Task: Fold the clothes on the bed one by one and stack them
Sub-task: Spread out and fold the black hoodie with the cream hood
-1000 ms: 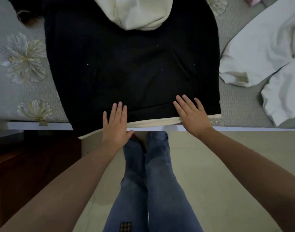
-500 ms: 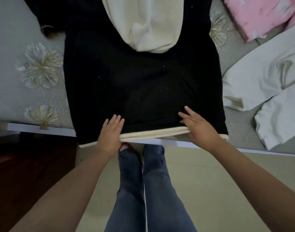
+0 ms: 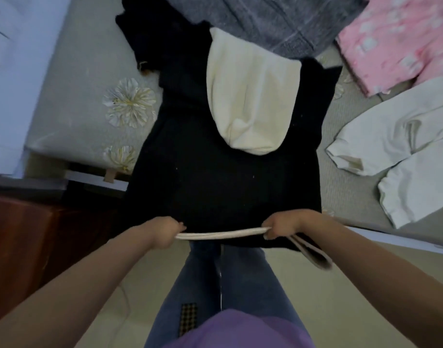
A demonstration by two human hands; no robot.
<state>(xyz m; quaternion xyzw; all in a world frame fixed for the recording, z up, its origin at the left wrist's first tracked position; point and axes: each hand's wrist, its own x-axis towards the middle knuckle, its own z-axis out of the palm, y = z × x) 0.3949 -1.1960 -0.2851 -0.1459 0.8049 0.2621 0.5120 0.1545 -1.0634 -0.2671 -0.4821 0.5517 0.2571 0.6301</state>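
A black hoodie with a cream hood lies on the grey bed, its cream-trimmed bottom hem hanging over the near edge. My left hand is shut on the hem's left part. My right hand grips the hem further right. The hem is lifted off the bed and stretched between both fists. A loop of cream trim dangles below my right wrist.
A white garment lies crumpled to the right, a pink patterned cloth at the back right and a grey knit piece behind the hoodie. A dark wooden piece of furniture stands at the left by the bed.
Both hands went from lying flat on the hoodie's bottom edge to closing on the hem and lifting it toward me. The view tilted up the bed.
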